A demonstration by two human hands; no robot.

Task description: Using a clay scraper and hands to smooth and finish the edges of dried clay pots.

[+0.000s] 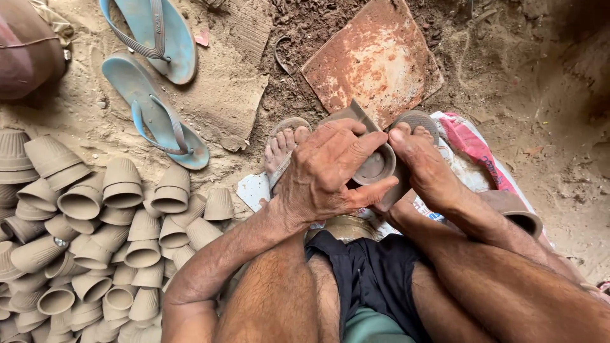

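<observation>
A large heap of small unfired grey-brown clay cups [95,241] is piled on the sandy ground across the lower left of the frame, most lying on their sides or stacked mouth to mouth. Above the heap, toward the upper left, a pair of light blue rubber flip-flops [152,82] is laid on the dirt. A flat, reddish, clay-smeared slab [375,60] is seen at the upper centre, and a crumpled white and pink plastic sack [473,149] is spread at the right, beneath the person's bare feet [286,143]. Another single clay cup [518,213] is partly hidden behind the right forearm.

At the centre of the frame, a small round grey clay cup with a hollow interior [376,166] is held just in front of the feet. The left hand [327,171] is wrapped over the cup's near side, its fingers curled across the rim and thumb pressed below. The right hand [422,165] is pressed against the cup's right side, fingers closed together; part of the cup's wall is hidden by both hands.
</observation>
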